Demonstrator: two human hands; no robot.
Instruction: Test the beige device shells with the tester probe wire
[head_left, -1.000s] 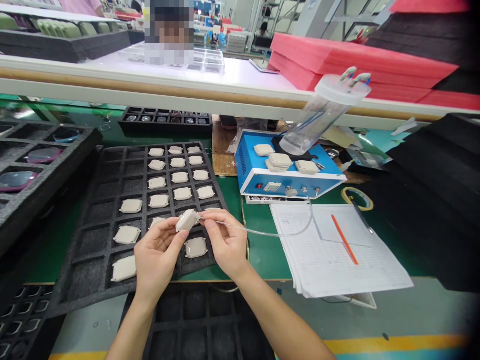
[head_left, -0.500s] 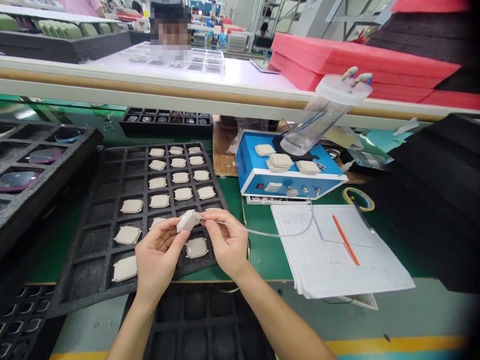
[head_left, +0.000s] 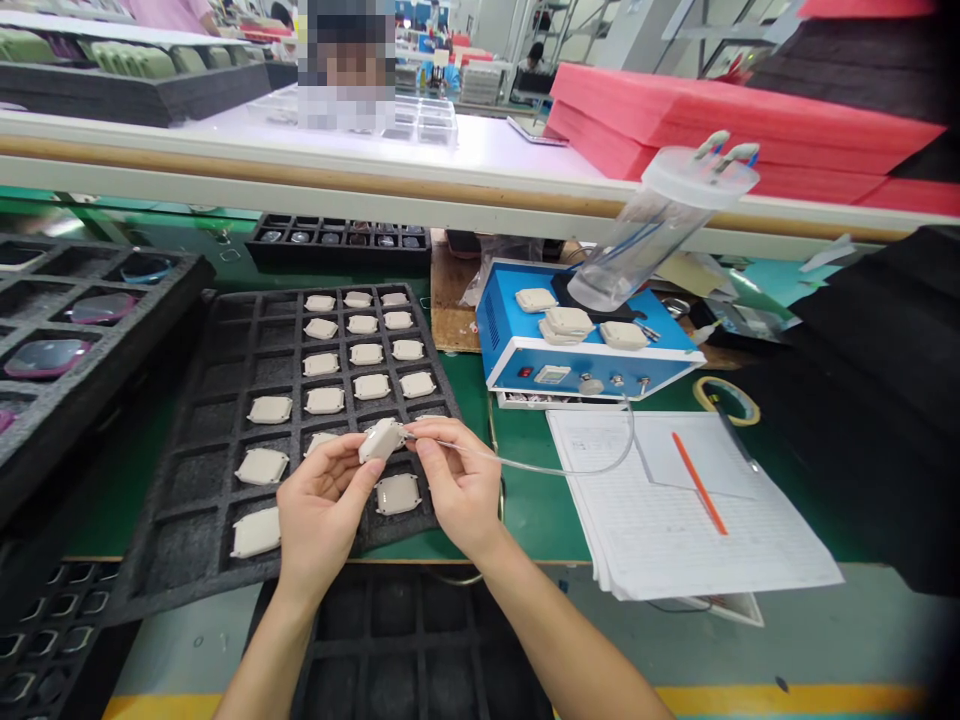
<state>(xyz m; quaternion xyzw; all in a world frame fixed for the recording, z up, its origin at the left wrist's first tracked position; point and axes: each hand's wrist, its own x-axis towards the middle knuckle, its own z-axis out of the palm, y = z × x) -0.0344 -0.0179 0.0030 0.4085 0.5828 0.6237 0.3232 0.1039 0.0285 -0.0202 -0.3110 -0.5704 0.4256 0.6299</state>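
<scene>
Between the thumb and fingers of my left hand [head_left: 326,505] is a cream watch-case-like part [head_left: 381,440], held tilted above the tray. My right hand [head_left: 461,490] pinches the thin tip of a clear tube [head_left: 540,467], and that tip meets the right edge of the part. The tube curves back to the front of a blue machine [head_left: 592,365]. Below my hands lies a black foam tray [head_left: 176,545] with several similar cream parts [head_left: 397,494] in its compartments. Exactly where the tip touches is too small to make out.
On the blue machine rest several cream parts [head_left: 566,325] and a tilted clear cylinder [head_left: 637,235]. Papers [head_left: 675,550] with an orange stick [head_left: 699,484] lie to the right, near a tape roll [head_left: 726,400]. Another foam tray [head_left: 112,320] stands left. A person sits beyond the shelf [head_left: 480,212].
The whole view has shifted slightly, so things appear a little further right. Both hands keep the same hold on the cream part and the tube.
</scene>
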